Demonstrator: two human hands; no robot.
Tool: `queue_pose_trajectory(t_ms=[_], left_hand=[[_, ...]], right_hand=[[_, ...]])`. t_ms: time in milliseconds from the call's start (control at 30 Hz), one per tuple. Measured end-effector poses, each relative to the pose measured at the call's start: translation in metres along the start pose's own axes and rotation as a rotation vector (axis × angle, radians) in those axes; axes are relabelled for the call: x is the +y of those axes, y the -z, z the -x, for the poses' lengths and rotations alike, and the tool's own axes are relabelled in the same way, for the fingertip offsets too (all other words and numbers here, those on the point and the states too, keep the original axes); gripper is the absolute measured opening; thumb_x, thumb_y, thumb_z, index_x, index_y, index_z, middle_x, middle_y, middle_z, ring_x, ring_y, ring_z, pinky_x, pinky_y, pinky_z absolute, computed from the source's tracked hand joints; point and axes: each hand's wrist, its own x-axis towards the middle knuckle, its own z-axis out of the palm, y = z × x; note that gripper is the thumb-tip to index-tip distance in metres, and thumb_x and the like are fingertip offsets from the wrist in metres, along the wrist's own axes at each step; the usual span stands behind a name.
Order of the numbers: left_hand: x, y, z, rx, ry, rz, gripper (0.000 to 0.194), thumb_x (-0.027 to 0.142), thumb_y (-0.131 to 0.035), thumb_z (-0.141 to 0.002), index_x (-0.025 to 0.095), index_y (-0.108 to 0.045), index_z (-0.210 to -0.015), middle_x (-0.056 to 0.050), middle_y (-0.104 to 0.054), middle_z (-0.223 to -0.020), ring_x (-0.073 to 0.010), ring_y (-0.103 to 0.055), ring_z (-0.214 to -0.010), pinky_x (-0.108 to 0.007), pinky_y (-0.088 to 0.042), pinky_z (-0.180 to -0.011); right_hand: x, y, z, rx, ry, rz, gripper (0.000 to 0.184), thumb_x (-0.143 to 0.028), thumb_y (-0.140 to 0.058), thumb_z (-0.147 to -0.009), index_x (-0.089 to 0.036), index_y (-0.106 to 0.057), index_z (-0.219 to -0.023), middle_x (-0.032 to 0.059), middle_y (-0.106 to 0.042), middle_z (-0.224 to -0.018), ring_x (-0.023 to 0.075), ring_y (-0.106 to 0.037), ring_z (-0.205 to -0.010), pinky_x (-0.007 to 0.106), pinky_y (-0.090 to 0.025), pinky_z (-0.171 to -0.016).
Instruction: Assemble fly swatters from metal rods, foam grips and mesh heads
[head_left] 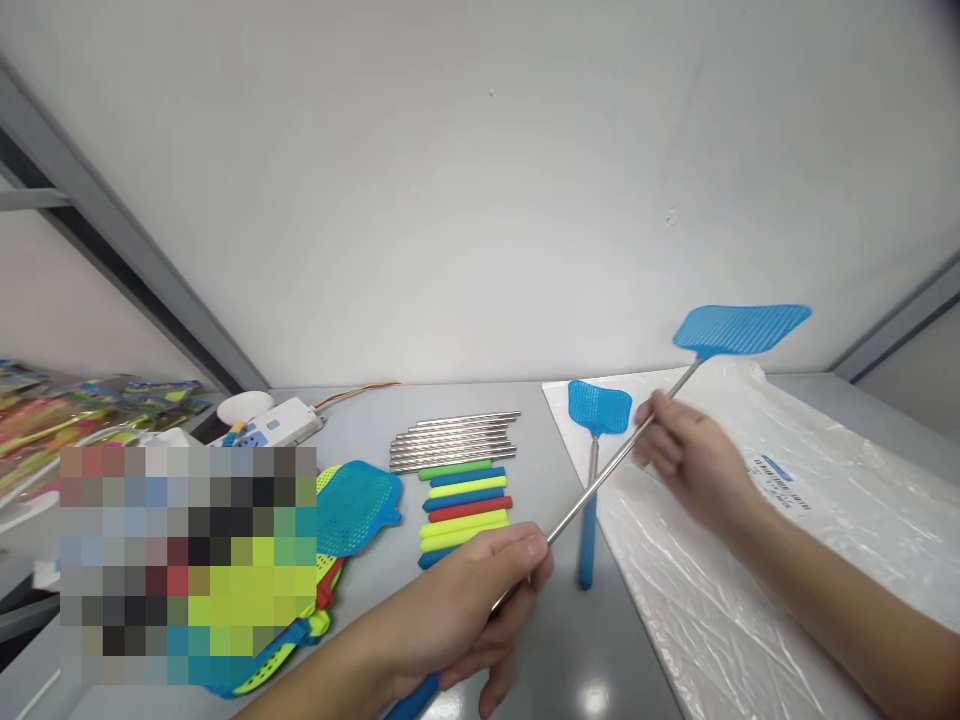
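Observation:
My left hand (472, 600) is closed round the blue handle end of a fly swatter with a thin metal rod (592, 490). My right hand (686, 455) pinches the same rod farther up. The swatter's blue mesh head (739, 330) is raised above the right side of the table. A second blue fly swatter (596, 410) lies flat on the grey table (540, 620), between my two hands, its blue handle (586, 545) pointing toward me.
Metal rods (457, 440) lie in a row at the table's middle, with several coloured foam grips (465, 505) in front. Loose swatter heads (352, 510) are stacked at the left. A stack of clear plastic bags (750, 560) covers the right. A white power strip (277, 422) sits at the back left.

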Motion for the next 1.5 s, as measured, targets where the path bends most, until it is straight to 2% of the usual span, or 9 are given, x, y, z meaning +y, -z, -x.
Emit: queue_pose_trajectory(t_ms=[233,400,500,600,767,933,1067,1267,1500], left_hand=[[0.003,-0.001,0.003,-0.043,-0.026,-0.025,0.027,0.039,-0.035,-0.098,0.021,-0.044,-0.081,0.013,-0.034,-0.039,-0.0047,-0.021,-0.024,-0.022,-0.046,-0.040],[0.000,-0.003,0.003,-0.067,-0.059,-0.015,0.025,0.038,-0.035,-0.098,0.020,-0.047,-0.084,0.012,-0.036,-0.042,-0.0043,-0.022,-0.024,-0.019,-0.040,-0.037],[-0.001,-0.002,0.002,-0.088,-0.070,-0.022,0.025,0.039,-0.035,-0.099,0.021,-0.047,-0.086,0.013,-0.034,-0.042,-0.0046,-0.021,-0.025,-0.019,-0.040,-0.037],[0.000,0.000,0.001,-0.107,-0.053,-0.014,0.029,0.042,-0.033,-0.100,0.021,-0.045,-0.084,0.013,-0.032,-0.042,-0.0049,-0.020,-0.026,-0.018,-0.038,-0.037],[0.006,0.004,0.006,-0.099,-0.001,-0.019,0.028,0.044,-0.034,-0.099,0.022,-0.044,-0.084,0.013,-0.031,-0.042,-0.0046,-0.021,-0.027,-0.017,-0.036,-0.039],[0.003,0.002,0.007,-0.089,-0.052,-0.064,0.030,0.045,-0.035,-0.098,0.022,-0.044,-0.081,0.013,-0.031,-0.041,-0.0051,-0.020,-0.026,-0.021,-0.043,-0.042],[0.002,-0.001,0.005,-0.116,-0.062,-0.081,0.029,0.044,-0.035,-0.098,0.022,-0.044,-0.081,0.013,-0.032,-0.040,-0.0057,-0.021,-0.025,-0.022,-0.044,-0.042],[0.005,0.005,0.008,-0.135,-0.037,-0.108,0.030,0.046,-0.036,-0.098,0.022,-0.043,-0.080,0.013,-0.031,-0.041,-0.0053,-0.019,-0.027,-0.021,-0.043,-0.042],[0.009,0.013,0.010,-0.129,-0.027,-0.116,0.033,0.050,-0.038,-0.098,0.022,-0.040,-0.079,0.013,-0.031,-0.042,-0.0050,-0.019,-0.027,-0.020,-0.038,-0.039]], right_hand=[[-0.006,0.008,-0.005,0.006,0.040,-0.027,0.037,-0.058,-0.056,-0.087,-0.021,-0.061,-0.082,-0.0076,-0.036,-0.046,0.0091,-0.034,-0.043,0.025,-0.043,-0.051],[0.012,-0.022,0.034,-0.395,-0.091,0.162,0.028,-0.047,-0.059,-0.089,-0.020,-0.064,-0.092,-0.0050,-0.050,-0.051,0.0111,-0.046,-0.047,0.025,-0.040,-0.050],[0.017,-0.033,0.047,-0.521,-0.105,0.224,0.041,-0.048,-0.048,-0.095,-0.018,-0.065,-0.072,-0.0025,-0.050,-0.049,0.0114,-0.047,-0.047,0.027,-0.042,-0.054],[0.013,-0.028,0.041,-0.457,-0.062,0.238,0.043,-0.046,-0.049,-0.095,-0.017,-0.066,-0.068,-0.0022,-0.049,-0.046,0.0113,-0.046,-0.046,0.027,-0.040,-0.054],[-0.006,0.003,0.008,-0.122,0.018,0.060,0.031,-0.044,-0.056,-0.092,-0.018,-0.069,-0.080,-0.0054,-0.041,-0.038,0.0101,-0.038,-0.041,0.026,-0.040,-0.051],[-0.004,0.011,-0.001,-0.005,0.163,0.077,0.031,-0.043,-0.060,-0.089,-0.019,-0.067,-0.070,-0.0031,-0.047,-0.045,0.0098,-0.040,-0.040,0.028,-0.044,-0.049],[0.012,-0.012,0.026,-0.160,0.122,0.109,0.024,-0.042,-0.061,-0.089,-0.020,-0.068,-0.082,-0.0006,-0.058,-0.056,0.0111,-0.049,-0.045,0.026,-0.038,-0.043],[0.015,-0.023,0.040,-0.433,-0.074,0.154,0.042,-0.048,-0.043,-0.097,-0.017,-0.069,-0.086,-0.0036,-0.047,-0.039,0.0120,-0.046,-0.042,0.028,-0.041,-0.052],[-0.019,0.019,-0.012,0.046,0.074,-0.047,0.033,-0.042,-0.057,-0.090,-0.018,-0.066,-0.070,-0.0075,-0.033,-0.035,0.0079,-0.031,-0.037,0.024,-0.042,-0.049]])
